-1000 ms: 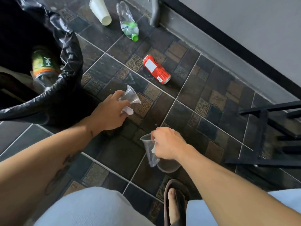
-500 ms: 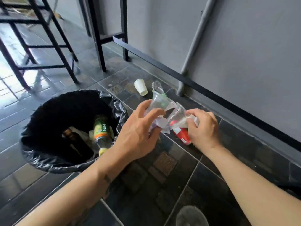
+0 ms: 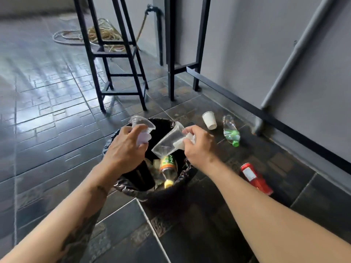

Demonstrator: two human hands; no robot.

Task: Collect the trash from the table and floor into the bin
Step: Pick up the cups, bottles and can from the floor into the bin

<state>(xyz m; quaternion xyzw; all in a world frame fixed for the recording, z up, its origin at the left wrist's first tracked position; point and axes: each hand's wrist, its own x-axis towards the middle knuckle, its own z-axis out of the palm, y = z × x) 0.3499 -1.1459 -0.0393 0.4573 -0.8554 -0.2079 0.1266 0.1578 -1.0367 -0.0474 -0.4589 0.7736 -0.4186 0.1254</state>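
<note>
Both hands over the black-lined bin [image 3: 131,188]. Left hand [image 3: 123,150] grips a clear plastic cup [image 3: 141,123] plus tissue; right hand [image 3: 197,147] pinches a second clear cup [image 3: 168,142] with crumpled paper. Paper cup [image 3: 209,120], green-capped bottle [image 3: 230,131], red can [image 3: 255,178] on floor right of bin.

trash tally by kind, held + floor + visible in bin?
Clear plastic cups: 2 (second)
Paper cup: 1
Plastic bottles: 2 (one in bin)
Red can: 1
Crumpled tissues: 2 (second)
Total: 8
</note>
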